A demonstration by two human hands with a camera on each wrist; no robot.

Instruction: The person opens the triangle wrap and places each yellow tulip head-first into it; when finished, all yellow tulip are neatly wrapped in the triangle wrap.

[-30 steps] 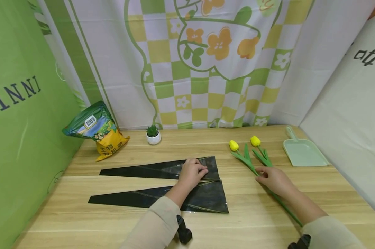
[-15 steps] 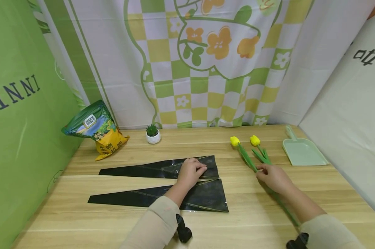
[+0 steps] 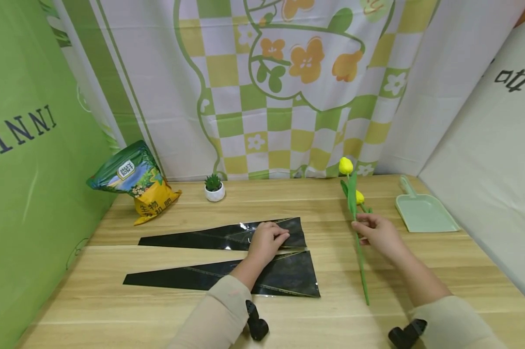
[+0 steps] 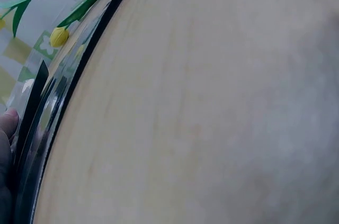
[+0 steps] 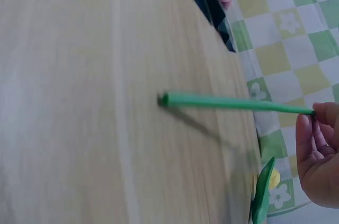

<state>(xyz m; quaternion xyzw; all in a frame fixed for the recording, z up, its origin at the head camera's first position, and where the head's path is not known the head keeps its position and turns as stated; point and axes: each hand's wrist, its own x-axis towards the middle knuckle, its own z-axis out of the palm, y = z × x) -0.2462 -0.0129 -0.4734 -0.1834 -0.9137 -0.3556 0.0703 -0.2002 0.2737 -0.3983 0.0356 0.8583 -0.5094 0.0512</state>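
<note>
From my remote seat I see a pale wood-grain worktop [image 3: 288, 320]. Behind its far edge hangs a white curtain [image 3: 240, 102] with green and yellow checks and orange flowers. A green sheet [image 3: 31, 208] with dark lettering rises along the left edge; a whitish sheet [image 3: 498, 160] with black characters flanks the right. The light reaches me soft and even.

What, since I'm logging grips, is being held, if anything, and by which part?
The right hand pinches one yellow tulip by its stem, near the leaves. The left hand touches the farther black sheet; whether it grips it cannot be told.
</note>
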